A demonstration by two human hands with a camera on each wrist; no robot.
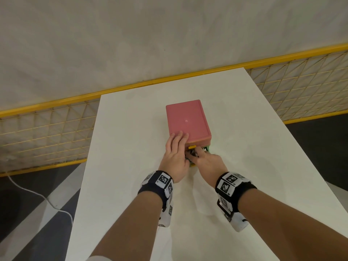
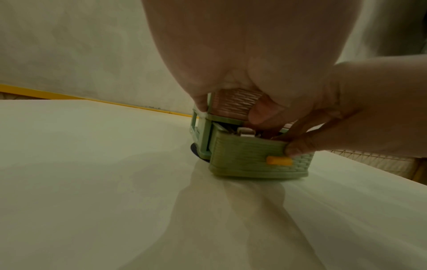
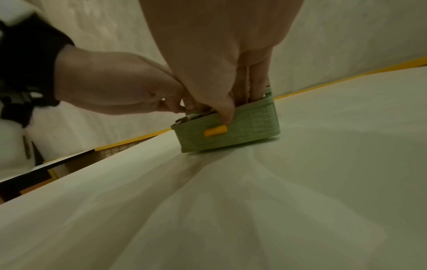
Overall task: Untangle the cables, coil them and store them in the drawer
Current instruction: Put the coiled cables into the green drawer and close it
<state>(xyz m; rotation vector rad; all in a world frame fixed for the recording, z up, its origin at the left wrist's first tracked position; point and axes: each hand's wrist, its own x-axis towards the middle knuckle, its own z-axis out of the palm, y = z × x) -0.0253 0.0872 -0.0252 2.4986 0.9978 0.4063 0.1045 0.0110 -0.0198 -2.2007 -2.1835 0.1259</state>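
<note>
A small cabinet with a pink top [image 1: 188, 119] stands mid-table. Its lower green drawer [image 2: 245, 157] with a yellow handle [image 2: 279, 161] is pulled out toward me. Cables [image 1: 193, 153] lie inside it, and a metal connector [image 2: 245, 132] shows above the front wall. My left hand [image 1: 177, 146] rests with straight fingers on the pink top, its thumb down by the pink upper front. My right hand [image 1: 205, 161] reaches its fingers [image 3: 254, 89] into the drawer [image 3: 251, 122] while the thumb presses the outside of the front wall, pinching it.
The white table [image 1: 131, 166] stretches around the cabinet on all sides. A yellow mesh fence [image 1: 47, 129] runs behind the table's far edge. On the dark floor at the left lies a white cord [image 1: 28, 191].
</note>
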